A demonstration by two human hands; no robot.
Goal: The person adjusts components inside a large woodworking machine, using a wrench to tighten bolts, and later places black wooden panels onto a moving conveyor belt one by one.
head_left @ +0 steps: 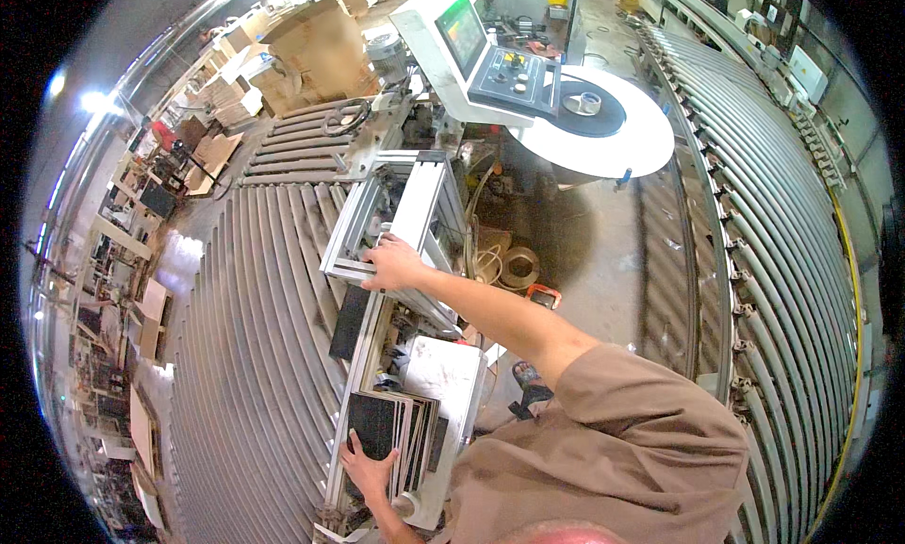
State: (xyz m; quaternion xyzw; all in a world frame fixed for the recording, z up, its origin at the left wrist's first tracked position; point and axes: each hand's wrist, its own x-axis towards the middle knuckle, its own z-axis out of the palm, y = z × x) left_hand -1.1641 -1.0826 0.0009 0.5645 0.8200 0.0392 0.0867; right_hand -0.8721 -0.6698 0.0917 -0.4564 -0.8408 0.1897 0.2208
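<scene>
My left hand [368, 470] lies with its fingers spread on the front of a stack of thin dark panels [401, 426], which stand on edge in a metal feeder [443, 374] close to my body. My right hand [391, 264] reaches forward and rests flat on the near rail of an aluminium frame [415, 205] on top of the machine. It presses on the rail and holds nothing loose. A single dark panel [349, 322] lies flat between the frame and the stack.
A wide roller conveyor [245, 355] runs along the left and a curved one [792, 214] along the right. Ahead are a control console with a screen [490, 58], a round white table [613, 129] bearing a tape roll [589, 102], a handwheel [346, 117] and cardboard boxes [320, 44].
</scene>
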